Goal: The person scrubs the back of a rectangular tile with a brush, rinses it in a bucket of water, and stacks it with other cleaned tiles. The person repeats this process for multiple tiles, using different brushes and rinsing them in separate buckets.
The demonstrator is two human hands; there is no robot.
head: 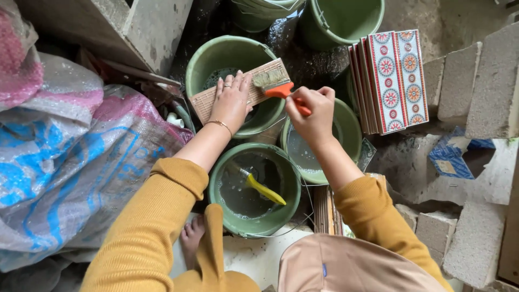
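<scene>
- Nearest the camera, a tan lap and two mustard-yellow sleeves fill the bottom edge, with a bare foot [190, 238] showing between them on the floor.
- Just beyond the knees stands a green bucket [254, 189] of grey water, with a yellow-handled brush [262, 186] lying in it, bristles under the surface.
- Right of that bucket, a second green bucket [346, 132] holds cloudy liquid; the right forearm crosses over its rim.
- Right hand [313, 111]: fingers curled tight around the orange handle of a paintbrush [275, 84], whose pale bristles rest on the tile.
- Left hand [231, 100]: fingers spread flat and open, pressing down on a long ribbed tile [259, 75], gripping nothing. A ring and a thin bracelet show on it.
- That tile lies back side up, bridging the rim of a third green bucket [203, 62], slanting from lower left to upper right.
- Farther right, a stack of patterned tiles [392, 78] in red, blue and white stands on edge, near grey concrete blocks [459, 81].
- Far left, plastic woven sacks [59, 157] with blue print are piled up.
- Farthest off, another green bucket [346, 19] sits at the top edge.
</scene>
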